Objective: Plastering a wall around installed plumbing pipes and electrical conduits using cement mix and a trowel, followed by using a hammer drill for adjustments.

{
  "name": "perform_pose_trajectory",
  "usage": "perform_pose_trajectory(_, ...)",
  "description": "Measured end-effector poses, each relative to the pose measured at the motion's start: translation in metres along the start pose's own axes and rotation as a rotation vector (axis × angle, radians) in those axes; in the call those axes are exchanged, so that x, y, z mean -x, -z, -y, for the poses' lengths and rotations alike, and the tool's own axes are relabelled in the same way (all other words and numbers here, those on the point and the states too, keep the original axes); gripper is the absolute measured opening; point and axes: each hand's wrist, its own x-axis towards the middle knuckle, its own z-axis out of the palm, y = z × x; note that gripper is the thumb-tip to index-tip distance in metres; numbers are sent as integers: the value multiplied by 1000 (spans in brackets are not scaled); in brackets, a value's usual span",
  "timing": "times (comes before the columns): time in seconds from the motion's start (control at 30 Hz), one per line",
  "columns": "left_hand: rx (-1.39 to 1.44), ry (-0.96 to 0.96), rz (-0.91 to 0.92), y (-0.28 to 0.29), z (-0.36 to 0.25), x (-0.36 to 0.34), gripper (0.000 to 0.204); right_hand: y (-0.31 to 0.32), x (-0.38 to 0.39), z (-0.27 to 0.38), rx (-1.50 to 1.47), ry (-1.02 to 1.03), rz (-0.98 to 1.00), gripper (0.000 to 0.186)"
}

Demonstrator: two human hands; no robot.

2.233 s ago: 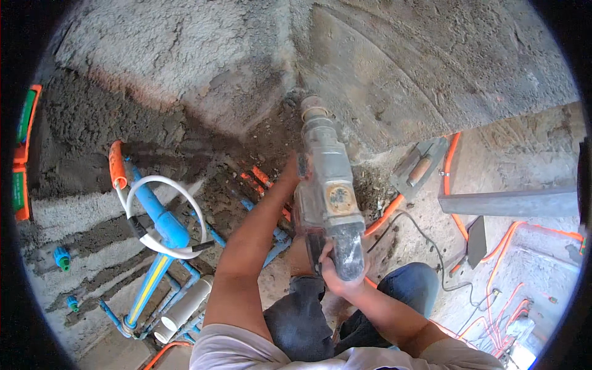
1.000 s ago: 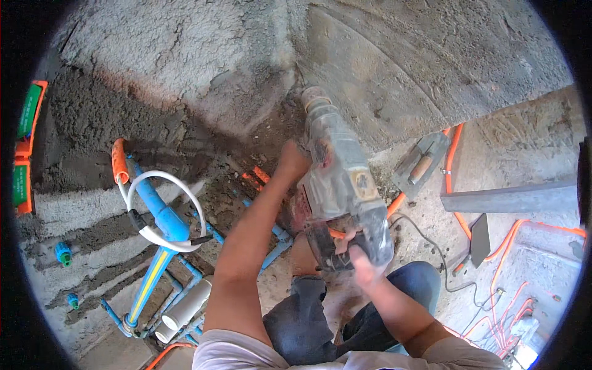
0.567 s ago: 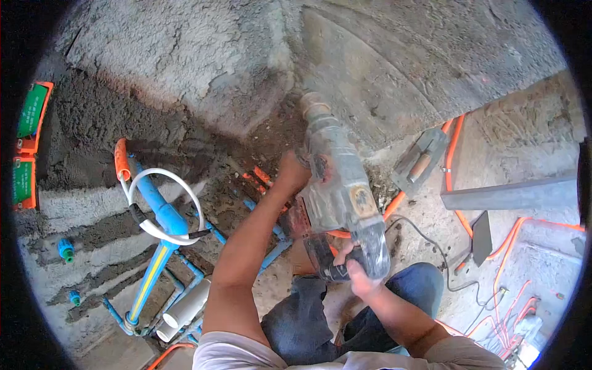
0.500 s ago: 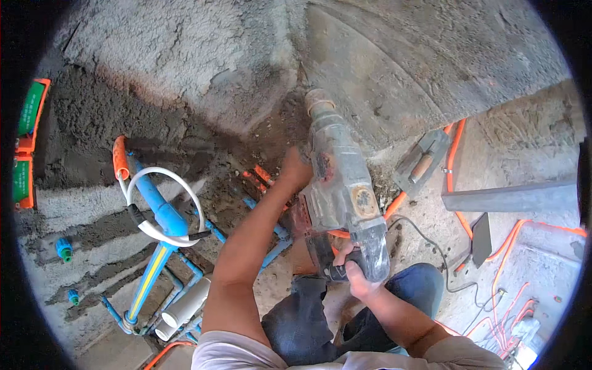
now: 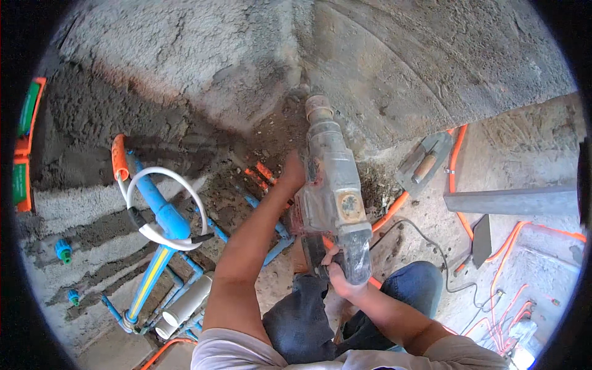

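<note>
A dusty grey rotary hammer [image 5: 333, 169] points away from me, its chuck close to the corner where two rough cement walls meet. My right hand [image 5: 346, 279] is wrapped round its rear handle. Against the left side of the tool's front half rests my left hand [image 5: 295, 169], closed, with its fingers mostly hidden behind the body; it seems to grip a side handle there. The bit is barely visible beyond the chuck, near loose rubble [image 5: 280, 126] at the foot of the corner.
Left of me stand blue pipes [image 5: 166, 213] with a looped white hose [image 5: 196, 191], and white pipes [image 5: 188, 302]. A trowel [image 5: 425, 166] lies at right beside orange conduit [image 5: 455, 154], below a grey beam [image 5: 512, 200]. A dark cable [image 5: 441, 250] crosses the floor.
The rear of the rotary hammer has swung left, and my right hand has moved left with it. Its chuck has come slightly nearer to me. Both hands keep their hold.
</note>
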Motion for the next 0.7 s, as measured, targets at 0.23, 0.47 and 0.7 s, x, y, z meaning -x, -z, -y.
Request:
perform_pose_trajectory(0.23, 445, -71, 121, 38, 90, -56, 19, -26, -31, 5, 160, 242, 52, 26)
perform_pose_trajectory(0.47, 89, -178, -63, -12, 27, -4, 17, -8, -21, 19, -88, 59, -66, 34)
perform_pose_trajectory(0.7, -360, -138, -20, 19, 24, -25, 38, -23, -39, 34, -60, 32, -147, 37)
